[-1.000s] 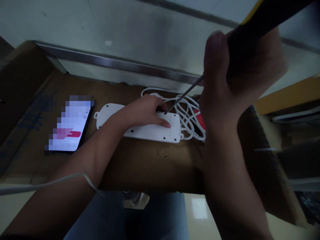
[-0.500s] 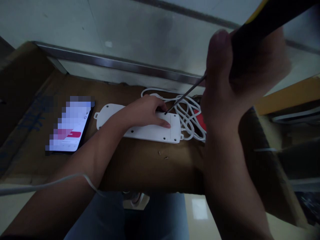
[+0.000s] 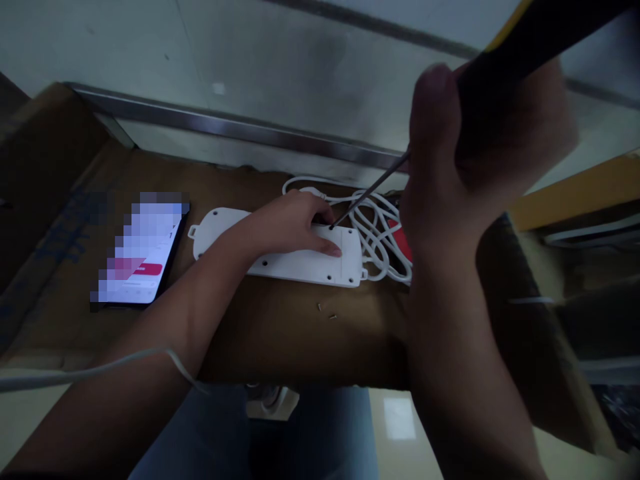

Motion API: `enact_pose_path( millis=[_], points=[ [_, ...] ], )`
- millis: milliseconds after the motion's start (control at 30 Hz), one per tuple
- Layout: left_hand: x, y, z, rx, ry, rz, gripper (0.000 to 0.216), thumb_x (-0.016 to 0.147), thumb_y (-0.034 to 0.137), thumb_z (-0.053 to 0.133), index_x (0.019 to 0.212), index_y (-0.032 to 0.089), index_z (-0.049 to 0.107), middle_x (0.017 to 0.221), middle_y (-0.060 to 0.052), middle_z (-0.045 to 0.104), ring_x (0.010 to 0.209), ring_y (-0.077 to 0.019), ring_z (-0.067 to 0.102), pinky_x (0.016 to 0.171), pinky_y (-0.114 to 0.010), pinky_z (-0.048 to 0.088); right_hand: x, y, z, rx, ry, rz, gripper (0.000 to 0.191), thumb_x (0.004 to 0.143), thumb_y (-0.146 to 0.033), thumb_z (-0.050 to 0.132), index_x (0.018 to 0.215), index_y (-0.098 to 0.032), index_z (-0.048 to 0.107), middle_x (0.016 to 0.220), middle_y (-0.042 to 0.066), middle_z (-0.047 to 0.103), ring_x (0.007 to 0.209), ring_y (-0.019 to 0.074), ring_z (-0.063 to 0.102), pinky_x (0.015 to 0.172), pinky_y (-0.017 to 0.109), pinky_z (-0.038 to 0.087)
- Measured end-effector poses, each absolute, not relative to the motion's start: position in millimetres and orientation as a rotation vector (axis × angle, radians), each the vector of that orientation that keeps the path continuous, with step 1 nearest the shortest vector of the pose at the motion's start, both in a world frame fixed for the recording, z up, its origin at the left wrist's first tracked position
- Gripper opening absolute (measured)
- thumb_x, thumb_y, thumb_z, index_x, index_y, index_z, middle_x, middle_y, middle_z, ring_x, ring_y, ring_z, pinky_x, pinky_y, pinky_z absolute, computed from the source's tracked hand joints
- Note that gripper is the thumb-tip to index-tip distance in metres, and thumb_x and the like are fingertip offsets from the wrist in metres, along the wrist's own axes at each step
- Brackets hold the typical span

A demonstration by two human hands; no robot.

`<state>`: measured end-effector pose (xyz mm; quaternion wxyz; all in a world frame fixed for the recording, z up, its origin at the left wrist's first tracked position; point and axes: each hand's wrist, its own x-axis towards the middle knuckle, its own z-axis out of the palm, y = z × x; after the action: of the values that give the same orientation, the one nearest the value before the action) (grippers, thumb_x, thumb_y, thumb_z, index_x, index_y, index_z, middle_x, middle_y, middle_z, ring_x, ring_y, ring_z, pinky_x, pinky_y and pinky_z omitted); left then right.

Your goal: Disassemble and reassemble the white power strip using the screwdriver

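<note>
A white power strip (image 3: 300, 268) lies with its screw-holed underside up on the brown cardboard (image 3: 280, 333). My left hand (image 3: 293, 223) grips it near the right end, thumb flat on top and fingers curled over the far edge. Wrapped around the dark handle of a screwdriver (image 3: 383, 180) is my right hand (image 3: 445, 173), raised at the right. The thin shaft slants down to a hole by the strip's far edge, beside my left fingers; the tip itself is hidden. Two small screws (image 3: 333, 317) rest on the cardboard in front of the strip.
A coiled white cord (image 3: 373, 230) sits right of the strip, with a red object (image 3: 400, 240) behind it. To the left lies a lit phone (image 3: 143, 260). Cardboard walls (image 3: 40, 153) rise at both sides. A thin pale cable (image 3: 100, 368) crosses over my left forearm.
My right hand and the screwdriver handle have shifted very slightly left. The left hand, strip and screws hold their places.
</note>
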<state>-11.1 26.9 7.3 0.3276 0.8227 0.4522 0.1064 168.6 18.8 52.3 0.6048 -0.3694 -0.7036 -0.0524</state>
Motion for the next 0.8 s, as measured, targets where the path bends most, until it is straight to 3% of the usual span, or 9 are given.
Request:
enact_pose_path(
  millis=[467, 800],
  points=[
    [-12.7, 27.5, 6.9, 2.160, 1.182, 0.270, 0.058, 0.073, 0.054, 0.086, 0.117, 0.016, 0.078, 0.113, -0.009, 0.077, 0.099, -0.0256, 0.069, 0.085, -0.033, 0.047, 167.9, 16.3, 55.1, -0.839, -1.622, -0.170, 0.035, 0.105, -0.043, 0.057, 0.088, -0.011, 0.058, 0.080, -0.002, 0.038, 0.080, 0.0008, 0.037, 0.078, 0.018, 0.038],
    [-11.5, 29.5, 3.8, 2.169, 1.183, 0.284, 0.058, 0.072, 0.055, 0.086, 0.115, 0.016, 0.078, 0.111, -0.008, 0.076, 0.096, -0.0241, 0.067, 0.083, -0.032, 0.046, 163.2, 15.3, 50.1, -0.823, -1.599, -0.089, 0.037, 0.102, -0.044, 0.060, 0.084, -0.012, 0.057, 0.077, 0.000, 0.036, 0.077, 0.0043, 0.037, 0.073, 0.023, 0.032]
  ],
)
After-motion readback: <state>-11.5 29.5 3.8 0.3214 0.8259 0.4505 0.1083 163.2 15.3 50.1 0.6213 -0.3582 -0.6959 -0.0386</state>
